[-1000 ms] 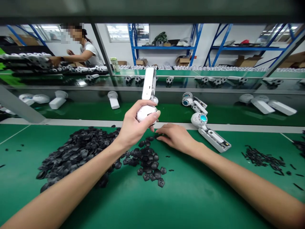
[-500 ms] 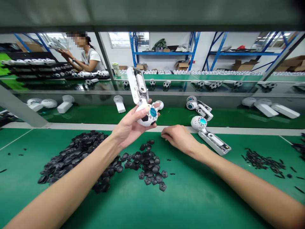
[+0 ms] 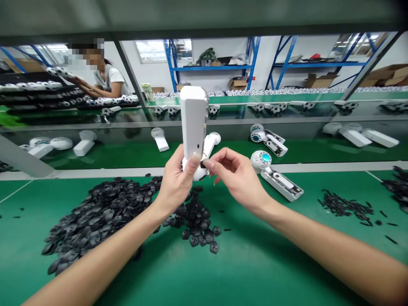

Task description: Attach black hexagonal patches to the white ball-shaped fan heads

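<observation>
My left hand [image 3: 176,183] grips a white handheld fan [image 3: 193,123] by its round head, with the handle pointing up and its plain back toward me. My right hand [image 3: 234,173] pinches a small black piece [image 3: 204,163] between thumb and forefinger and presses it against the fan's head. Below both hands lies a big heap of black plastic pieces [image 3: 105,212] on the green mat [image 3: 248,263].
An open fan with a blue centre [image 3: 274,174] lies right of my hands. More white fans [image 3: 360,135] rest on the conveyor behind. Thin black strips [image 3: 346,207] are scattered at right. A co-worker [image 3: 102,80] handles fans at the far left bench.
My left hand turned the fan so its closed back faces me. My right hand rose from the black pieces on the mat and brought one to the fan's head.
</observation>
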`<state>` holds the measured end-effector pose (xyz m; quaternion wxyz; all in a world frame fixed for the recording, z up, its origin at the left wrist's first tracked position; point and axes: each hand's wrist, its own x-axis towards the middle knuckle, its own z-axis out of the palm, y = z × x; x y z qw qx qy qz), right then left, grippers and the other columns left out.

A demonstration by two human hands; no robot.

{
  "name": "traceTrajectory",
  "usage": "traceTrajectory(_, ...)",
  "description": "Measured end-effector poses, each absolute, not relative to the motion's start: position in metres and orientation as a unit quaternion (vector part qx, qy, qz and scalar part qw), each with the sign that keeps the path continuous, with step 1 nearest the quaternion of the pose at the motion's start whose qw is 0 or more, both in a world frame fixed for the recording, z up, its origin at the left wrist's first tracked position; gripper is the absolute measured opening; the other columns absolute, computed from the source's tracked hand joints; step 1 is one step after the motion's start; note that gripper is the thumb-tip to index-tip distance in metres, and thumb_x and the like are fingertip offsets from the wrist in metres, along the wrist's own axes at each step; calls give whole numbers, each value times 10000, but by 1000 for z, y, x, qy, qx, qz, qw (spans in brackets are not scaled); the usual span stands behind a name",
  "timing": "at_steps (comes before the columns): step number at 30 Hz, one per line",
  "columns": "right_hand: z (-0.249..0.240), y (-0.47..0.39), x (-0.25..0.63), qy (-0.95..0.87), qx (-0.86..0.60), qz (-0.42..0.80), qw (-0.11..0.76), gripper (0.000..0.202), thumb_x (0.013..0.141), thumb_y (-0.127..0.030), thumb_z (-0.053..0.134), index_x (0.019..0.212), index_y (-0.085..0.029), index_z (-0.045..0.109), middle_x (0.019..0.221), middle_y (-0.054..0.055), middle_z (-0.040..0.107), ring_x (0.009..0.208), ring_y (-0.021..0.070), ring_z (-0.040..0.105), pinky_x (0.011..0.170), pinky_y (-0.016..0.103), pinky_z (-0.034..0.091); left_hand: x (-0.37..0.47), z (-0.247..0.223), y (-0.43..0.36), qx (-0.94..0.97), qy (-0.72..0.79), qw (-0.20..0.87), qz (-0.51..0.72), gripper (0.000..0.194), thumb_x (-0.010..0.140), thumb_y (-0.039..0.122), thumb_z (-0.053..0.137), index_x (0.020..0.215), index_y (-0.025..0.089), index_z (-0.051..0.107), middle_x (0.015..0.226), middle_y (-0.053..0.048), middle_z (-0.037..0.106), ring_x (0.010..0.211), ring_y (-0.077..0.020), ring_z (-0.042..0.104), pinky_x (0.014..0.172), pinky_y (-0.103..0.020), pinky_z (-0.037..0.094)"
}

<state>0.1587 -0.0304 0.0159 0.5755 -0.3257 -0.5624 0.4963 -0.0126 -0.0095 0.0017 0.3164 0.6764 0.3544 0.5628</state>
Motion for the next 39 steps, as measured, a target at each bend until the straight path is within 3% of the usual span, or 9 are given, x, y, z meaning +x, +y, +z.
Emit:
traceTrajectory(4,16,-34,159,-582,-345,475,562,415,817,-499,937,761,-201,653,696,-37,648,647,119,568,574,257,443,-11,1,-17,702,359,261,557,633,986,827,559,1009,205,669,811,-14,594,667,-142,514,564,-268,425)
traceTrajectory(10,25,-32,166,-594,-351,540,482,470,757,-542,960,736,-196,642,648,-38,660,589,113,583,560,259,444,-13,-5,-15,703,358,239,566,639,1016,824,493,958,212,664,795,-19,581,652,-147,497,545,-278,390)
traceTrajectory(18,25,-30,165,-558,-348,595,463,498,639,-501,1033,693,-190,648,630,-26,695,576,123,649,523,237,513,-15,0,-16,729,339,209,556,618,1030,791,516,944,203,686,782,-19,631,662,-154,547,578,-287,417)
traceTrajectory(24,27,-33,167,-500,-332,674,432,517,525,-391,1094,780,-174,700,647,-20,735,600,150,722,610,271,622,-15,16,-28,772,335,82,533,668,1014,807,514,780,194,640,796,-51,625,690,-181,544,635,-337,403)
traceTrajectory(31,25,-28,179,-540,-308,719,312,461,628,-415,1062,842,-147,755,692,8,744,628,149,726,632,272,628,-12,18,-38,787,322,99,517,631,1008,790,548,856,195,695,835,-87,690,712,-214,606,598,-344,416)
traceTrajectory(34,17,-29,178,-565,-303,671,372,554,647,-470,1046,971,-175,707,700,-6,744,644,176,737,592,271,601,-9,15,-36,774,342,136,515,622,1028,757,553,779,201,677,785,-61,660,671,-192,587,585,-333,416)
traceTrajectory(39,1,-33,177,-638,-306,560,431,514,827,-529,935,1096,-229,615,731,-30,750,678,193,742,572,265,535,-5,13,-35,758,352,158,525,620,1022,762,567,799,198,695,753,-29,641,619,-156,559,535,-295,398)
